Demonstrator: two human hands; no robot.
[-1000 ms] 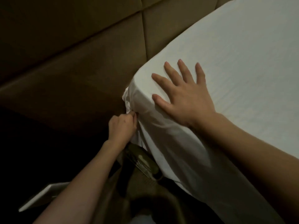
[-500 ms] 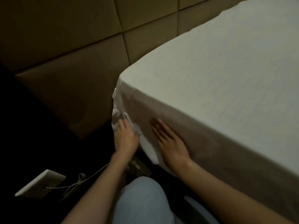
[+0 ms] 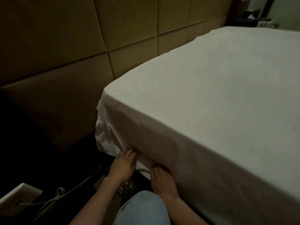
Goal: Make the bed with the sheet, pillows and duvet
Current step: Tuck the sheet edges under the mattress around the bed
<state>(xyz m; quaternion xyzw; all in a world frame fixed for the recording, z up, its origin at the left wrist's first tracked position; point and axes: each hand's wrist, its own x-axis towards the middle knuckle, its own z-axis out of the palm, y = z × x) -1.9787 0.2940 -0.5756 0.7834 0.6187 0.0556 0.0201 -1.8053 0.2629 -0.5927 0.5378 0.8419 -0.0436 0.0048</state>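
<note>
Pressing at the bed's (image 3: 243, 184) lower side near its corner, both hands work the white sheet (image 3: 203, 88) (spread smooth on top): left hand (image 3: 122, 166) and right hand (image 3: 162, 181) flat, fingers extended, tips hidden under fabric.

The room is dim. A tan padded wall of large square upholstered panels (image 3: 126, 30) rises behind the bed. The dark floor (image 3: 24, 151) holds a white rectangular plate (image 3: 17, 198) with a knotted pale cord (image 3: 58, 194).
</note>
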